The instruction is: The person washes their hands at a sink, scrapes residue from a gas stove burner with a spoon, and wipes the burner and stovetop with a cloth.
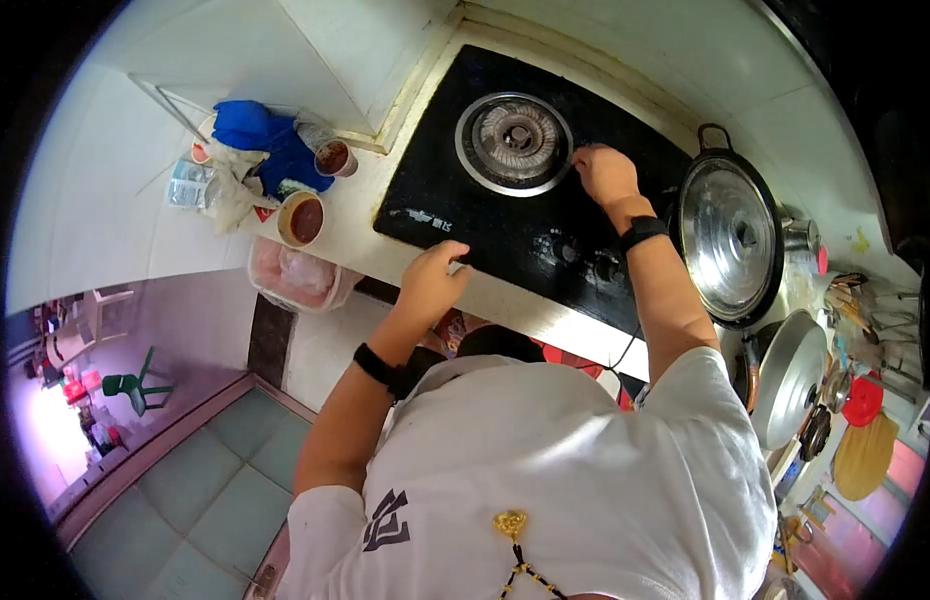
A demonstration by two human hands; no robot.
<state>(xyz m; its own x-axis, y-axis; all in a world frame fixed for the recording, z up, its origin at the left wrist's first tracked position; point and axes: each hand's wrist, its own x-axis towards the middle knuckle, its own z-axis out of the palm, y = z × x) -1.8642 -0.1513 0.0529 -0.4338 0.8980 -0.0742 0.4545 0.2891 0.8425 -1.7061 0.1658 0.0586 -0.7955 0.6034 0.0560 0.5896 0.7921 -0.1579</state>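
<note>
A black gas cooktop (485, 225) is set in the counter before me, with a round burner (518, 135) inside a metal ring. My right hand (607, 175) is closed just beside the right edge of that ring, fingers pressed together. Whatever it may hold is hidden or too small to name. My left hand (432, 287) hovers at the cooktop's front edge, its thumb and forefinger apart and nothing visible between them. Two control knobs (582, 258) sit near the front of the cooktop, between my arms.
A large lidded pan (730, 235) stands to the right of my right forearm, with a silver wok lid (790, 380) nearer me. On the left counter are a cup of brown sauce (302, 220), another cup (334, 158) and a blue bag (247, 127). Below hangs a plastic bin (295, 278).
</note>
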